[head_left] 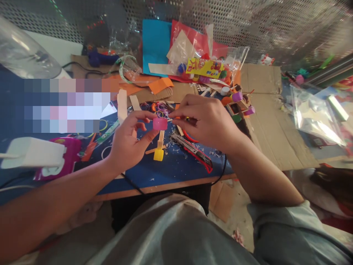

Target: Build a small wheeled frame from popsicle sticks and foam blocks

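Between the thumb and forefinger of my left hand [131, 134] is a small pink bottle cap [160, 124], held up above the table. My right hand [208, 119] is closed in a pinch just right of the cap; whatever its fingertips grip is too small to make out. Below the cap lies a yellow bottle cap [158, 154] beside a few thin wooden sticks [160, 139]. A red utility knife [193, 151] rests on the blue table [143, 171] under my right hand, with shavings scattered about it.
Flat cardboard [271, 121] covers the right side. A small wood-and-cap model [238, 105] stands behind my right hand. At the back are a clear bag of colourful pieces [206, 68] and blue paper [156, 44]. A white charger [33, 152] sits at left, near a blurred-out patch.
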The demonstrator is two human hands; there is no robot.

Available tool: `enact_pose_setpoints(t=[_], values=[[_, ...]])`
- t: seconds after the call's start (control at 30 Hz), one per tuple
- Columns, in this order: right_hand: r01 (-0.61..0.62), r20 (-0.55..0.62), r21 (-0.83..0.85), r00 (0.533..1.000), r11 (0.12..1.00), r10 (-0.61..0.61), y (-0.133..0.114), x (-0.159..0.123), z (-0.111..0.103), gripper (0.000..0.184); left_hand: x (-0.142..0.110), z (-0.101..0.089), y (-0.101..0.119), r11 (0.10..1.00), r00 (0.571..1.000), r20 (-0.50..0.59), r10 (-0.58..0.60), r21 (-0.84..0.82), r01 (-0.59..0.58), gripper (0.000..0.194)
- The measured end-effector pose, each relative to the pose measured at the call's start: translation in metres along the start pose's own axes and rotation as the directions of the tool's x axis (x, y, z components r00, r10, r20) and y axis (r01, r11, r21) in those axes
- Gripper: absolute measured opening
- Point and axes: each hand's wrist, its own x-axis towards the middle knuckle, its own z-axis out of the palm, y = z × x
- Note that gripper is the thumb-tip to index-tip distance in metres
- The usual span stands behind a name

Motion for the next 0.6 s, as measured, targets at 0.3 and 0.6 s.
enact_pose_setpoints(t=[0.3, 0.6], values=[[-0.138, -0.21, -0.078, 0.97, 0.987, 0.119, 0.02, -0.019, -0.036, 0.008, 0.0, 0.002, -0.004, 1.0, 1.0, -0.008, -0.018, -0.022, 0.018, 0.034], [-0.267, 0.004, 0.215, 0.962, 0.94, 0.273, 0.036, -0.006, -0.079, 0.031, 0.0, 0.002, -0.001, 1.0, 1.0, -0.002, 0.004, -0.031, -0.004, 0.035]])
